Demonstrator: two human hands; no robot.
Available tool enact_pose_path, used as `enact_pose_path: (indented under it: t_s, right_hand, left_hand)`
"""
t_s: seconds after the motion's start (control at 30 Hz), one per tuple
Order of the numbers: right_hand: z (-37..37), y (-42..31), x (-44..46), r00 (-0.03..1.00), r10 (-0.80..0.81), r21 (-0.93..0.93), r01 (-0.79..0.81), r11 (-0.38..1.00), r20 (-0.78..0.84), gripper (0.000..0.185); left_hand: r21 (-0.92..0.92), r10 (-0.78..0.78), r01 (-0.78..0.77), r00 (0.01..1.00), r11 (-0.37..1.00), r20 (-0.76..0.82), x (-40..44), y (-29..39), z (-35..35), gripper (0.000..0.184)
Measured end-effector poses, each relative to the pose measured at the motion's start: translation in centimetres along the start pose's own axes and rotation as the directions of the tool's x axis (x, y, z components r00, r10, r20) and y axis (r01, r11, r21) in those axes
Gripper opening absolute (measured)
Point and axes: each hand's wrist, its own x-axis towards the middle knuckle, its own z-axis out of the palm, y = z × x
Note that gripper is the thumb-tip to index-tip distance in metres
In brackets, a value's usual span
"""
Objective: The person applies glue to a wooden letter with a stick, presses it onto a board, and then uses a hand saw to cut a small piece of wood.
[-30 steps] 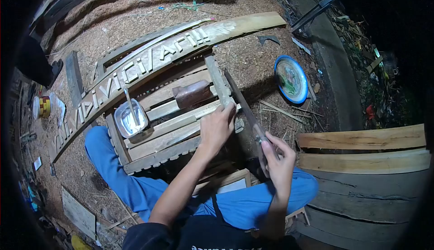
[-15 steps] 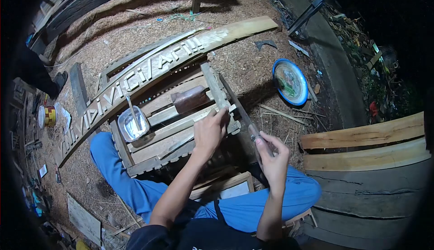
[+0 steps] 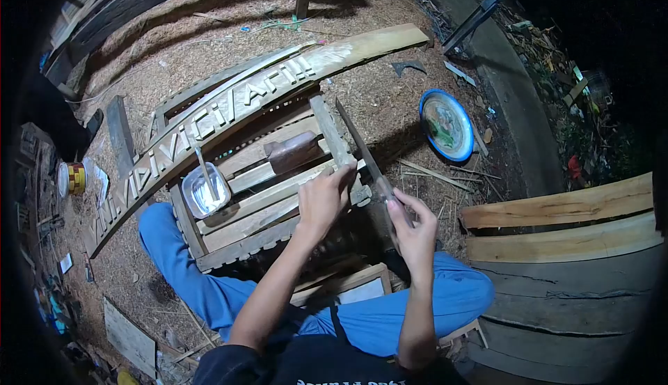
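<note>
The left hand [image 3: 322,200] is closed at the right-hand edge of a slatted wooden crate [image 3: 330,131], its fingers pinched on a thin wooden strip [image 3: 360,165] whose pale end pokes out just past the fingertips. The right hand [image 3: 414,228], to the right of that hold and nearer the body, is clenched around the handle end of a long dark blade [image 3: 365,152]. From this grip the blade slants forward and to the left, passing close by the strip's pale end; whether the two touch cannot be told. Ahead and to the left of the left hand, a brown block [image 3: 292,153] lies on the slats, and farther left a clear plastic tub [image 3: 202,200] of white material stands on the crate with a stick [image 3: 206,173] upright at a tilt in it. Beyond these, a curved board [image 3: 243,99] bearing raised wooden letters lies across the far side of the crate. Ahead and to the right of the right hand, a round blue-rimmed tray [image 3: 423,113] sits on the shaving-covered ground [image 3: 369,113]; two pale planks [image 3: 557,211] lie to the right of that hand.
</note>
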Motion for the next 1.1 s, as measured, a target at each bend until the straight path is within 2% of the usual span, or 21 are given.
enact_pose_path:
  t_s: [0.07,0.1,0.17,0.23,0.3,0.43,0.47,0.5,0.57,0.67,0.7,0.8,0.87,0.97,1.0,1.03,1.1]
  right_hand:
    - [-1.9,-0.1,-1.3,0.999,0.042,-0.009,-0.042,0.999,0.023,0.027]
    - [-2.9,-0.3,-2.0,0.989,0.142,0.029,-0.144,0.989,0.041,0.027]
    - [-2.4,-0.3,-2.5,1.0,0.005,-0.078,-0.005,0.997,0.002,0.027]
    - [-1.2,0.0,-1.5,1.0,0.01,-0.09,-0.01,0.996,0.001,0.026]
    - [1.1,0.7,0.5,0.999,-0.048,-0.028,0.048,0.998,-0.009,0.026]
    - [0.7,0.3,0.8,0.999,-0.026,0.015,0.026,1.0,0.019,0.027]
    - [-0.7,0.1,0.2,0.996,-0.069,-0.111,0.074,0.991,0.047,0.027]
    - [-1.7,-0.2,-0.7,0.998,0.008,-0.042,-0.006,0.999,0.06,0.027]
    - [-2.5,0.8,-2.4,0.999,0.051,-0.061,-0.051,0.997,0.0,0.026]
    - [-0.8,0.1,-1.3,1.0,0.01,-0.054,-0.01,0.999,-0.018,0.025]
    - [0.4,1.5,0.0,1.0,-0.009,0.022,0.01,1.0,-0.009,0.026]
    - [2.2,0.8,2.5,0.999,0.045,0.093,-0.047,0.995,0.024,0.025]
    - [1.3,0.5,2.2,0.988,-0.128,-0.08,0.135,0.988,0.082,0.027]
    - [-1.0,0.7,-0.3,0.992,-0.091,-0.085,0.098,0.992,0.087,0.025]
    - [-1.6,-0.2,-0.9,0.994,-0.008,-0.109,0.02,0.994,0.111,0.026]
    - [-1.7,-0.7,-0.7,0.994,-0.004,-0.109,0.016,0.994,0.111,0.026]
    - [-1.2,-1.5,0.0,0.972,-0.157,-0.205,0.191,0.96,0.172,0.027]
  left_hand:
    - [-0.018,-0.009,0.009,1.0,1.0,0.007,0.2,-0.2,0.1,0.029]
    - [-0.031,0.01,-0.009,1.0,0.999,0.011,0.2,-0.4,0.1,0.029]
    - [-0.048,0.029,-0.028,0.999,0.998,0.021,-0.1,-0.3,0.2,0.029]
    - [0.041,0.017,-0.019,0.999,0.999,0.048,0.0,0.1,0.0,0.028]
    - [0.028,0.025,-0.027,0.999,0.999,0.04,0.0,-0.1,0.2,0.027]
    - [0.025,-0.009,0.008,0.999,1.0,0.044,0.2,0.2,-0.1,0.027]
    - [0.052,-0.009,0.006,0.999,0.999,0.045,0.0,0.3,-0.1,0.027]
    - [0.047,-0.016,0.014,0.999,0.999,0.036,0.2,0.2,0.0,0.027]
    - [0.028,0.026,-0.026,1.0,0.999,0.012,-0.1,0.0,0.2,0.027]
    - [0.023,0.054,-0.054,0.998,0.998,0.025,0.1,-0.2,0.2,0.027]
    - [0.028,0.06,-0.061,0.998,0.998,0.032,0.0,-0.2,0.2,0.027]
    - [0.021,0.059,-0.059,0.998,0.998,-0.015,0.4,0.0,0.1,0.026]
    - [0.017,0.01,-0.01,1.0,1.0,0.021,0.0,0.1,0.1,0.026]
    - [0.036,0.013,-0.013,1.0,0.999,0.007,0.0,0.3,0.1,0.027]
    - [0.051,0.027,-0.027,0.999,0.998,0.018,0.0,0.0,0.2,0.028]
    - [0.051,0.025,-0.026,0.999,0.998,0.022,0.0,-0.1,0.2,0.028]
    - [0.033,0.002,-0.005,0.997,0.999,0.072,0.2,0.0,0.0,0.032]
